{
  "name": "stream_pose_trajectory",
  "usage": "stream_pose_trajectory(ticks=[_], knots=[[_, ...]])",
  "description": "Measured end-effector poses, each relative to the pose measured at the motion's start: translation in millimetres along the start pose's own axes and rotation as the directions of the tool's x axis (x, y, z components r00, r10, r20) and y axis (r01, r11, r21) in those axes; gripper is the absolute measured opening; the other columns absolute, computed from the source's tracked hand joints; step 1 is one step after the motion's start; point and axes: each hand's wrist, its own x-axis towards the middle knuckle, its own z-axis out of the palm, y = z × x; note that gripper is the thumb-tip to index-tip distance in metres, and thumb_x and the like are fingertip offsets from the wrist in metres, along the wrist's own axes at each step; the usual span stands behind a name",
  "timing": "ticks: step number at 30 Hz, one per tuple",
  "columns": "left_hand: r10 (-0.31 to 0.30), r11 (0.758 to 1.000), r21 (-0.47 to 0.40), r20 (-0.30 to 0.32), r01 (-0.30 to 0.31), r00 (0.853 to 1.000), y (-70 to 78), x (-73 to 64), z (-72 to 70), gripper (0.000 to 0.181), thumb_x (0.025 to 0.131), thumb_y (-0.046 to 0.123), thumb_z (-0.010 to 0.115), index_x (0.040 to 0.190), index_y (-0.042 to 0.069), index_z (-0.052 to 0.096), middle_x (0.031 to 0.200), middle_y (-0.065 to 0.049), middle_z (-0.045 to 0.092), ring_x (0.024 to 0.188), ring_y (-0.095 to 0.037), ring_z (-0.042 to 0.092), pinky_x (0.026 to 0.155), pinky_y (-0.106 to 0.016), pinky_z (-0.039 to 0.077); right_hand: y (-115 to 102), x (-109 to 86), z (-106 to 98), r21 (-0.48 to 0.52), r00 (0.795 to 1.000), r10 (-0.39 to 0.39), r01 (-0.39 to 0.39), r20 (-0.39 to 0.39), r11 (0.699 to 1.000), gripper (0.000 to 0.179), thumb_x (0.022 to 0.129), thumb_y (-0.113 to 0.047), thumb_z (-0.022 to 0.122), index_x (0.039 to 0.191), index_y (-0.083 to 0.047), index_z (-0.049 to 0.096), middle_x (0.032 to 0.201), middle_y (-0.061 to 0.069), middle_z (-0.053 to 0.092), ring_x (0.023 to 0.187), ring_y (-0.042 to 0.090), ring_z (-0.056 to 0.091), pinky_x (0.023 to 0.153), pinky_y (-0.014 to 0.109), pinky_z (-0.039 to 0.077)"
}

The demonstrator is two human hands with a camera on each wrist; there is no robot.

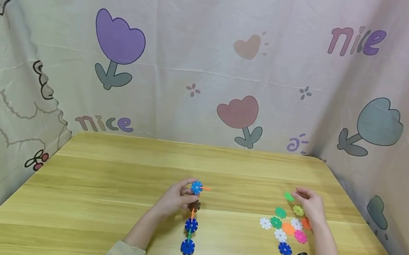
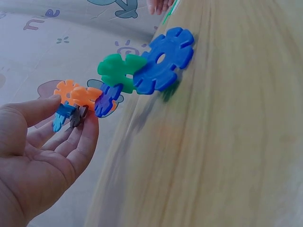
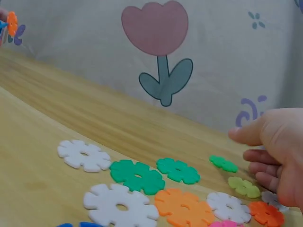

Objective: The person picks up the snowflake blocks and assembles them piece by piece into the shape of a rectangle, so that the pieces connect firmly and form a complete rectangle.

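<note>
My left hand (image 1: pixel 175 199) pinches a chain of interlocking plastic snowflake discs (image 1: pixel 191 225) near its far end. The chain links light blue, brown, orange, dark blue and green discs; its near end is a dark blue disc (image 2: pixel 165 59). An orange disc (image 2: pixel 66 91) sticks out sideways by the thumb in the left wrist view. On the right, my right hand (image 1: pixel 310 206) hovers over loose discs, thumb extended and fingers loosely bent, holding nothing. Nearest its fingertips is a bright green disc (image 3: pixel 223 163) on the table. A yellow-green disc (image 3: pixel 244 187) lies just below the fingers.
Loose discs lie grouped at the table's right: white (image 1: pixel 265 223), green (image 1: pixel 276 222), orange (image 1: pixel 288 229), pink (image 1: pixel 300 236) and dark blue (image 1: pixel 285 249). Several overlap or nearly touch. A printed curtain (image 1: pixel 183 55) hangs behind and beside the wooden table (image 1: pixel 82 197).
</note>
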Motion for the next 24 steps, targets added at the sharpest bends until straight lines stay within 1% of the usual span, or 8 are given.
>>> stream_pose_trajectory(ticks=[1, 4, 7, 9, 14, 19, 24], knots=[[-0.002, 1.000, -0.004, 0.000, 0.002, 1.000, 0.3, -0.2, 0.5, 0.059, 0.091, 0.004, 0.057, 0.142, -0.001, 0.029, 0.111, -0.029, 0.057, 0.086, -0.026, 0.063, 0.071, -0.037, 0.054, 1, 0.4, 0, -0.034, 1.000, -0.008, 0.008, 0.008, 0.999, 0.052, 0.093, -0.024, 0.056, 0.129, 0.011, 0.044, 0.123, 0.029, 0.050, 0.112, 0.036, 0.047, 0.087, 0.031, 0.043], [-0.009, 1.000, -0.020, 0.001, 0.009, 1.000, 1.8, -0.8, 1.3, 0.060, 0.091, 0.005, 0.058, 0.143, 0.001, 0.028, 0.111, -0.029, 0.057, 0.086, -0.027, 0.063, 0.072, -0.038, 0.054, 3, 1.3, 0, -0.142, 0.999, -0.040, 0.044, 0.027, 0.989, 0.049, 0.091, -0.022, 0.059, 0.125, 0.013, 0.047, 0.118, 0.030, 0.052, 0.106, 0.040, 0.049, 0.089, 0.047, 0.040], [-0.010, 1.000, -0.019, 0.003, 0.010, 1.000, 2.1, -0.6, 1.2, 0.059, 0.091, 0.005, 0.057, 0.143, 0.001, 0.029, 0.110, -0.028, 0.057, 0.086, -0.026, 0.063, 0.071, -0.037, 0.053, 4, 3.3, 0, -0.225, 0.996, -0.086, 0.091, 0.033, 0.970, 0.046, 0.090, -0.019, 0.061, 0.120, 0.014, 0.050, 0.111, 0.030, 0.055, 0.100, 0.040, 0.051, 0.086, 0.049, 0.041], [-0.009, 1.000, -0.015, 0.005, 0.009, 1.000, 1.3, 0.1, 0.6, 0.058, 0.091, 0.004, 0.056, 0.142, 0.000, 0.030, 0.110, -0.028, 0.058, 0.086, -0.026, 0.063, 0.070, -0.037, 0.053, 4, 4.8, 1, -0.248, 0.994, -0.101, 0.107, 0.037, 0.963, 0.046, 0.089, -0.019, 0.062, 0.118, 0.015, 0.051, 0.109, 0.031, 0.055, 0.098, 0.040, 0.051, 0.085, 0.051, 0.041], [-0.009, 1.000, -0.005, 0.006, 0.009, 1.000, -1.4, 0.6, -1.2, 0.058, 0.091, 0.004, 0.057, 0.142, 0.000, 0.030, 0.110, -0.028, 0.058, 0.086, -0.024, 0.063, 0.070, -0.035, 0.053, 3, 8.8, 5, -0.297, 0.994, -0.098, 0.107, 0.043, 0.949, 0.044, 0.088, -0.019, 0.062, 0.115, 0.014, 0.053, 0.107, 0.030, 0.055, 0.095, 0.039, 0.051, 0.085, 0.051, 0.040], [-0.001, 1.000, -0.010, 0.012, 0.001, 1.000, -1.9, 0.3, -1.9, 0.059, 0.090, 0.004, 0.057, 0.142, -0.002, 0.029, 0.110, -0.029, 0.058, 0.086, -0.024, 0.063, 0.070, -0.035, 0.053, 3, 11.5, 7, -0.331, 0.994, -0.099, 0.108, 0.044, 0.937, 0.041, 0.086, -0.019, 0.065, 0.108, 0.013, 0.055, 0.100, 0.027, 0.056, 0.089, 0.036, 0.051, 0.080, 0.048, 0.041], [-0.003, 1.000, 0.003, 0.014, 0.003, 1.000, -1.6, 0.2, -1.2, 0.059, 0.090, 0.003, 0.056, 0.142, -0.001, 0.029, 0.109, -0.028, 0.058, 0.084, -0.023, 0.064, 0.070, -0.036, 0.053, 1, 9.7, 5, -0.315, 0.994, -0.089, 0.103, 0.058, 0.943, 0.036, 0.084, -0.016, 0.066, 0.104, 0.010, 0.052, 0.091, 0.020, 0.054, 0.084, 0.032, 0.049, 0.072, 0.041, 0.040]])
